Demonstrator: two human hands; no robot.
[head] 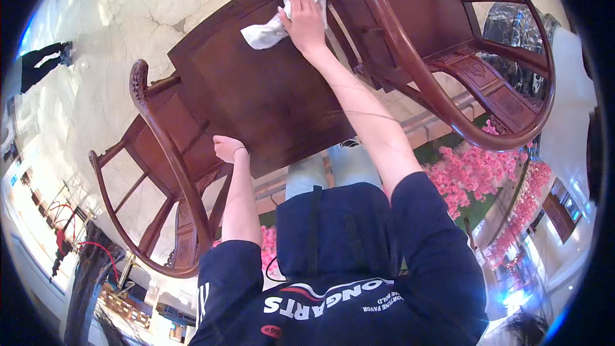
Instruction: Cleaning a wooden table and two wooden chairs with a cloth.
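My right hand [306, 21] presses on a crumpled white cloth [264, 34] at the far right corner of a dark wooden side table [259, 91]. The fingers lie over the cloth, and one end of it trails left across the tabletop. My left hand [228, 149] is curled into a loose fist by the table's near left edge, with nothing seen in it. It hovers beside the curved arm of the left wooden armchair [163, 129]; whether it touches the table edge I cannot tell.
A second round-backed wooden armchair [403, 33] flanks the table on the right. Pink artificial blossoms [471, 173] and a brick border [432, 125] lie behind, near my legs. Pale stone-like flooring [129, 14] stretches beyond the table. A dark bag [331, 230] hangs at my front.
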